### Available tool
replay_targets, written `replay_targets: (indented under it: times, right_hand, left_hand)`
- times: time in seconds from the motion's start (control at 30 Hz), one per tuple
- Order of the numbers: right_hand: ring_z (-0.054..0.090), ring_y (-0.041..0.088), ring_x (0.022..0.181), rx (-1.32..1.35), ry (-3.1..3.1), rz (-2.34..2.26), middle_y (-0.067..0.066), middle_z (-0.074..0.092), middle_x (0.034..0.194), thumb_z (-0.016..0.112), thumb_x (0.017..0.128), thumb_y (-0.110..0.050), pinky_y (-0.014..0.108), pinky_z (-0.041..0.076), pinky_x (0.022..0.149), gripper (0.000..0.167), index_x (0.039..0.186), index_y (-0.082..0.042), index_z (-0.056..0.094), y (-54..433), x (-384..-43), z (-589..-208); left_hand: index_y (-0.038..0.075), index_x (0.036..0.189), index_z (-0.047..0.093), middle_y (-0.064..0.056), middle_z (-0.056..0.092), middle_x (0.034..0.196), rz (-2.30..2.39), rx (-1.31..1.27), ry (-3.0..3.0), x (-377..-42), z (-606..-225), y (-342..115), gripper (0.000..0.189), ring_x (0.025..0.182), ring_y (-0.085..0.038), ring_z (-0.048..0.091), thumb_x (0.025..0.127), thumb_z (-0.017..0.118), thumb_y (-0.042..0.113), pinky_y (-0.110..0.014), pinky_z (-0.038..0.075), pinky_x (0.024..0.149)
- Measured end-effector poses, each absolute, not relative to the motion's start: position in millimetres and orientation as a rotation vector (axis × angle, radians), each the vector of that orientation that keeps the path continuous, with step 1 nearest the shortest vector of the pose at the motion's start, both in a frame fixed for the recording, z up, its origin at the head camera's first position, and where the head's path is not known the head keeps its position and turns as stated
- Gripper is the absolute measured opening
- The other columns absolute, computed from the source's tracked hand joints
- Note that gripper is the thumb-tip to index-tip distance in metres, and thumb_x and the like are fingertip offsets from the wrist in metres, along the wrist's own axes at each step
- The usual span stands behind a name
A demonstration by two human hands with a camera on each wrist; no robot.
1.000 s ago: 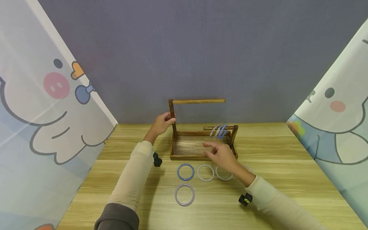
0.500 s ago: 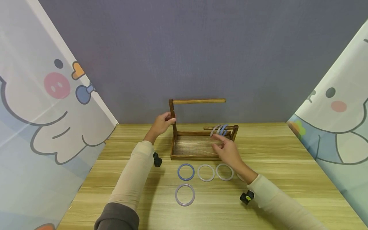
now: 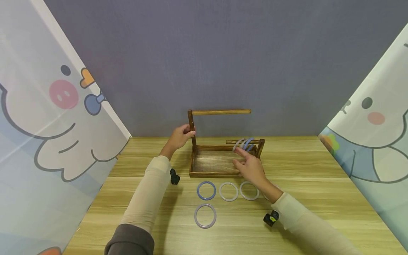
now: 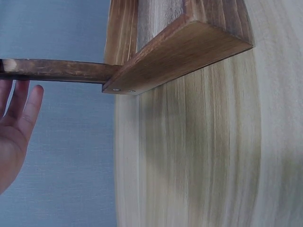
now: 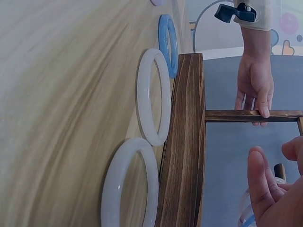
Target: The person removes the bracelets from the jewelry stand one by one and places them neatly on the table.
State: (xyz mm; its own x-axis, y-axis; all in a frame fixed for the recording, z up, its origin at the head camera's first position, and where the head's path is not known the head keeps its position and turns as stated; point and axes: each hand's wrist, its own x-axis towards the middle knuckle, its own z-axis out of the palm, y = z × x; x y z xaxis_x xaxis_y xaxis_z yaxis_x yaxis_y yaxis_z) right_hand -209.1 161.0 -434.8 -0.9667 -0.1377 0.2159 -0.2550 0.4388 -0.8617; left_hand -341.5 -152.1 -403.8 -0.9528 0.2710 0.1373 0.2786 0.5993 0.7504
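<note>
Fingers of left hand [image 3: 179,137] clamped on tall post [image 3: 191,122] of wooden rack [image 3: 216,175]; right hand [image 3: 251,170]: thumb and fingers apart, at hanging rings [image 3: 247,142].

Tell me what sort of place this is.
Probably a screened-off tabletop booth, perhaps for filming: a wood-grain table before a plain gray-blue backdrop, with cartoon-printed panels on both sides.

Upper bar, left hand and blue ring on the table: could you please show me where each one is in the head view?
Upper bar [image 3: 221,112]: head view, middle of its length.
Left hand [image 3: 179,137]: head view, middle of the hand.
Blue ring [image 3: 206,199]: head view, near side of its band.
</note>
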Motion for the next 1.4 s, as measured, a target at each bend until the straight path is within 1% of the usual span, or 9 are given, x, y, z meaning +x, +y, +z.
replay_targets:
  times: [0.13,0.27,0.43,0.57,0.77,0.93,1.13,1.3,1.4]
  right_hand:
    - [0.075,0.036,0.075,0.367,-2.563,1.611,0.018,0.057,0.147,0.066,0.099,-0.014,0.044,0.059,0.053,0.058,0.152,-0.005,0.045,158.5,-209.8,-435.2]
    - [0.075,0.037,0.078,0.368,-2.541,1.608,0.019,0.059,0.144,0.066,0.099,-0.014,0.042,0.058,0.051,0.054,0.149,-0.006,0.049,157.0,-212.1,-436.5]
    - [0.076,0.034,0.078,0.321,-2.497,1.601,0.018,0.067,0.133,0.066,0.098,-0.015,0.032,0.057,0.05,0.043,0.14,-0.008,0.057,156.6,-214.6,-436.4]
    - [0.076,0.037,0.078,0.25,-2.484,1.59,0.018,0.071,0.122,0.066,0.1,-0.017,0.026,0.057,0.05,0.035,0.133,-0.006,0.062,156.1,-215.3,-436.1]
    - [0.074,0.038,0.071,0.16,-2.446,1.552,0.019,0.075,0.105,0.065,0.1,-0.02,0.024,0.054,0.046,0.03,0.124,-0.001,0.067,155.4,-217.3,-436.4]
    - [0.073,0.039,0.067,0.117,-2.434,1.526,0.02,0.075,0.099,0.066,0.1,-0.019,0.023,0.049,0.043,0.027,0.119,-0.001,0.07,155.1,-219.7,-437.1]
    - [0.073,0.038,0.067,0.093,-2.425,1.487,0.021,0.077,0.096,0.068,0.099,-0.019,0.022,0.049,0.044,0.022,0.115,-0.004,0.073,154.5,-220.2,-438.3]
    - [0.074,0.038,0.068,0.082,-2.406,1.482,0.018,0.078,0.098,0.069,0.098,-0.02,0.022,0.05,0.045,0.022,0.114,-0.006,0.075,154.2,-220.3,-438.8]
    - [0.074,0.038,0.068,0.071,-2.403,1.484,0.019,0.078,0.098,0.069,0.099,-0.021,0.022,0.047,0.042,0.024,0.116,-0.006,0.075,153.9,-220.2,-439.1]
  left_hand:
    - [0.009,0.136,0.059,-0.011,0.068,0.123,-1.308,-0.485,-2.808,-341.2,-403.1,-152.0,0.043,0.116,-0.031,0.063,0.105,0.056,0.039,-0.052,0.052,0.098]
    - [0.009,0.137,0.059,-0.01,0.068,0.122,-1.306,-0.484,-2.807,-340.9,-403.0,-151.9,0.045,0.117,-0.031,0.063,0.105,0.057,0.04,-0.052,0.052,0.098]
    - [0.012,0.13,0.061,-0.01,0.069,0.12,-1.298,-0.484,-2.797,-340.6,-403.4,-152.3,0.037,0.116,-0.031,0.064,0.105,0.057,0.04,-0.052,0.052,0.097]
    - [0.014,0.126,0.062,-0.009,0.069,0.12,-1.31,-0.489,-2.791,-340.8,-403.7,-152.7,0.033,0.116,-0.031,0.064,0.105,0.057,0.039,-0.052,0.052,0.096]
    - [0.014,0.127,0.062,-0.01,0.069,0.12,-1.323,-0.5,-2.783,-341.7,-404.6,-152.6,0.033,0.117,-0.03,0.064,0.105,0.058,0.039,-0.052,0.052,0.097]
    - [0.012,0.129,0.062,-0.011,0.069,0.119,-1.317,-0.507,-2.775,-342.4,-405.6,-152.9,0.034,0.116,-0.031,0.064,0.105,0.058,0.036,-0.051,0.053,0.096]
    - [0.012,0.129,0.062,-0.012,0.069,0.12,-1.299,-0.512,-2.771,-342.6,-405.9,-152.8,0.031,0.114,-0.032,0.065,0.105,0.058,0.032,-0.051,0.053,0.095]
    - [0.012,0.128,0.062,-0.012,0.069,0.122,-1.284,-0.508,-2.784,-342.6,-405.5,-152.6,0.035,0.115,-0.031,0.064,0.105,0.058,0.037,-0.051,0.053,0.096]
    - [0.013,0.128,0.062,-0.012,0.069,0.122,-1.283,-0.509,-2.792,-342.2,-404.9,-152.5,0.037,0.114,-0.031,0.064,0.105,0.057,0.041,-0.05,0.053,0.095]
